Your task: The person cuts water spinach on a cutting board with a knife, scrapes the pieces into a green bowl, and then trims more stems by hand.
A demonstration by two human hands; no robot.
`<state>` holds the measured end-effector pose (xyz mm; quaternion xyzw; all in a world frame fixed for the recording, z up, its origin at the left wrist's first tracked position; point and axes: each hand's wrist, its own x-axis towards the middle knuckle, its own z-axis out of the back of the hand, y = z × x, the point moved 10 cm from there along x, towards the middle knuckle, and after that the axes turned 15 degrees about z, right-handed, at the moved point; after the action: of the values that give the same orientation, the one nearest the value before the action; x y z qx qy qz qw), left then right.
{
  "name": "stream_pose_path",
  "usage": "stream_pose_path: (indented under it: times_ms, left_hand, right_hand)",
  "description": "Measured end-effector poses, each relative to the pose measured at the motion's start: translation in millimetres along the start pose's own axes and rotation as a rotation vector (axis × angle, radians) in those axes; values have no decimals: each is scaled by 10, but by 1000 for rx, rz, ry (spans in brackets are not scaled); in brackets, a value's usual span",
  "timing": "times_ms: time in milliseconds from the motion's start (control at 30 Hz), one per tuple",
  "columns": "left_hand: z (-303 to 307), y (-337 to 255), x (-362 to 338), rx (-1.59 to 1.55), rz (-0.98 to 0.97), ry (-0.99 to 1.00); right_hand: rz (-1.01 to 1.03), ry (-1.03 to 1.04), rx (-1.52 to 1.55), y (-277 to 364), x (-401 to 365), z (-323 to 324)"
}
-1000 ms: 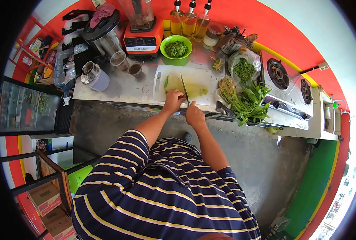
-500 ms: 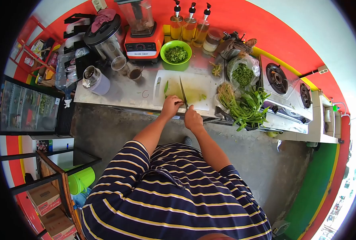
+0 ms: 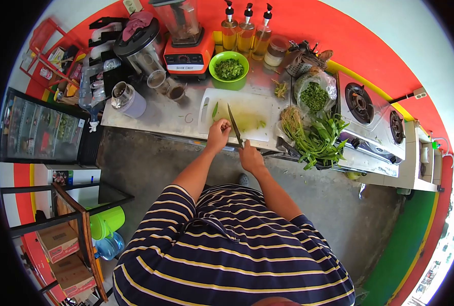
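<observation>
A white cutting board [image 3: 260, 104] lies near the counter's front edge, faintly stained green in the middle. My right hand [image 3: 251, 157] is closed round the handle of a kitchen knife [image 3: 233, 122], whose blade slants over the board, tip pointing away from me. Just left of the blade, my left hand [image 3: 219, 134] rests at the board's near edge with its fingers pinched together; what is between them, if anything, is too small to make out. A green leaf piece [image 3: 215, 110] lies on the board's left part, and small green scraps [image 3: 261, 124] lie to the right.
Behind the board stands a green bowl [image 3: 229, 85] of chopped greens, beside a red blender [image 3: 188, 57] and pump bottles [image 3: 246, 35]. Leafy greens with roots [image 3: 321, 137] and a bag of chopped greens [image 3: 314, 96] sit rightward, before a gas stove [image 3: 377, 120].
The knife has drawn back slightly towards me with my right hand. My left fingers have shifted a little left, away from the blade. The whole view has moved slightly.
</observation>
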<state>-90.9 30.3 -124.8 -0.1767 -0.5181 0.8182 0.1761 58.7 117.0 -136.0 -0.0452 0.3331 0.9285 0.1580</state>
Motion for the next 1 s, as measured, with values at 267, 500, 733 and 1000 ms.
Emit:
stream_pose_path:
  times_ms: [267,500,733,1000]
  left_hand:
    - [530,202,97,-226,113,-198]
    - [694,373,487,75,77,-169]
    - [542,280,524,203,-47,-10]
    - [574,48,429,294,-168,87]
  right_hand:
    - [-237,-124,-80,-313,-115,313]
    - [-115,-302,33,-240,-89,350]
    - [-99,-258,104,-167,-179,145]
    - [-267,-487,73,-412,-336,385]
